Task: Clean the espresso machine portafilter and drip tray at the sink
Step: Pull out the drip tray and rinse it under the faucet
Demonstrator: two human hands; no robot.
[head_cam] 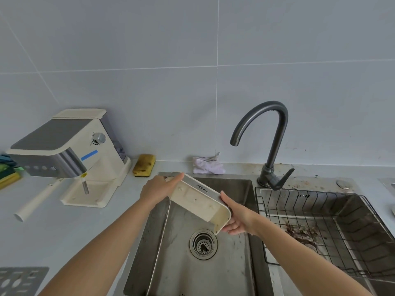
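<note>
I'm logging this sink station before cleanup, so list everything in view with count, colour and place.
sink: one, steel, two basins
drip tray: one, cream with steel front, tilted over the left basin
espresso machine: one, cream and steel, counter at left
sponge: one, yellow, counter against the wall
stacked pads: count unclear, green, yellow, blue, far left edge
tube: one, white, lying on counter before the machine
perforated plate: one, grey, counter at bottom left
cloth: one, pale, crumpled behind the sink
faucet: one, dark grey, behind the basins
wire rack: one, black, in the right basin
left hand: one, grips the tray's upper end
right hand: one, holds the tray's lower end
</note>
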